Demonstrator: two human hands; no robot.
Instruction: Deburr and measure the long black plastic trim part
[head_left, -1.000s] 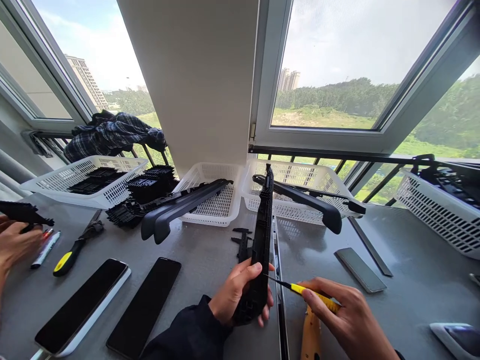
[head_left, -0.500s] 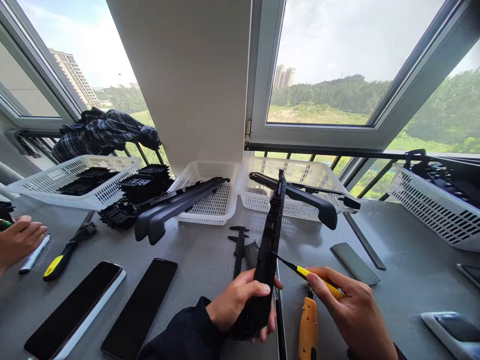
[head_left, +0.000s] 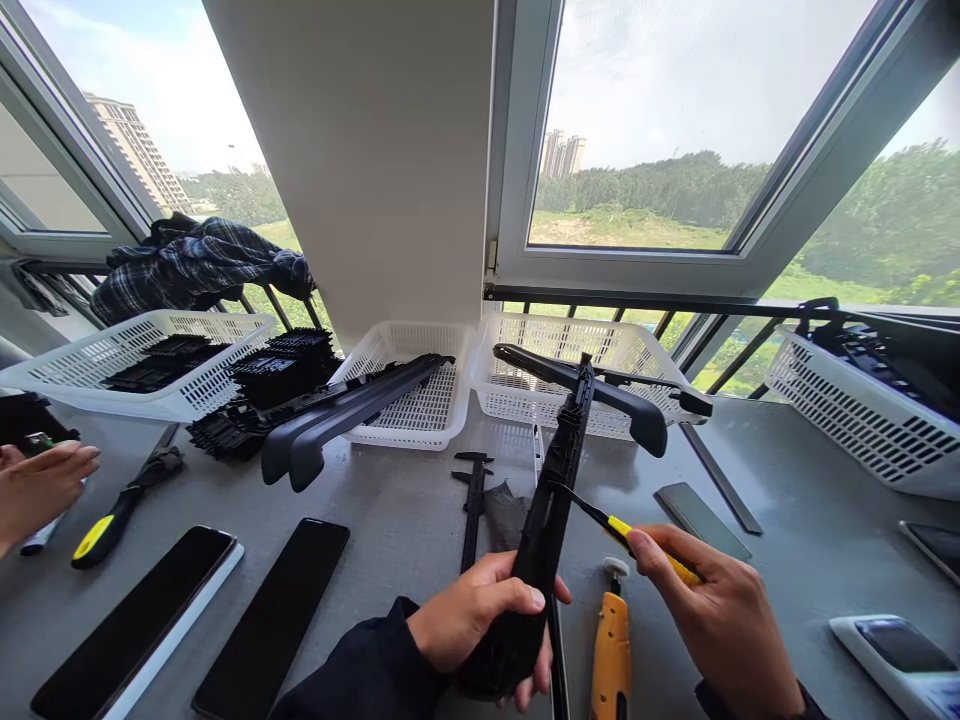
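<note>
In the head view, the left hand [head_left: 474, 615] grips the near end of a black part [head_left: 551, 500] tilted above the table [head_left: 397, 530], its far end before a white basket [head_left: 504, 402]. The right hand [head_left: 716, 600] pinches a yellow pick [head_left: 619, 524], tip at the part's middle; an orange tool [head_left: 611, 650] lies between the hands

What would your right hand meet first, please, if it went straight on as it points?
Probably the long black part in the left hand; the yellow tool in the right hand points at it; depth unclear.
</note>
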